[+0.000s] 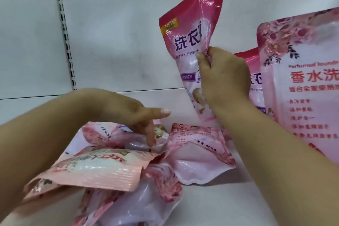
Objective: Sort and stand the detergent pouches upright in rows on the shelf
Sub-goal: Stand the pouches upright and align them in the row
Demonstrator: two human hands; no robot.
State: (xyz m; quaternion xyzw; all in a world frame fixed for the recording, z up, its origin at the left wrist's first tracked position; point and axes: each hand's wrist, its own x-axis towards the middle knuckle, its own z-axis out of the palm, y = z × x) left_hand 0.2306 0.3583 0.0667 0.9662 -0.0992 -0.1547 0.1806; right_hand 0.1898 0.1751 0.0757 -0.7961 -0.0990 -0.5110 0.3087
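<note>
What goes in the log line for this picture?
right hand: grips pink pouch, tilted | left hand: touches pouch pile | shelf

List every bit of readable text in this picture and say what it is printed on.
"NEW": yellow tag on the dark pink pouch held by the right hand.
"洗衣": same pouch, purple letters.
"香水洗": big floral pouch at right; the English line above is partly cut off.
"400": lying pouch.
Smaller print everywhere is too blurred.
</note>
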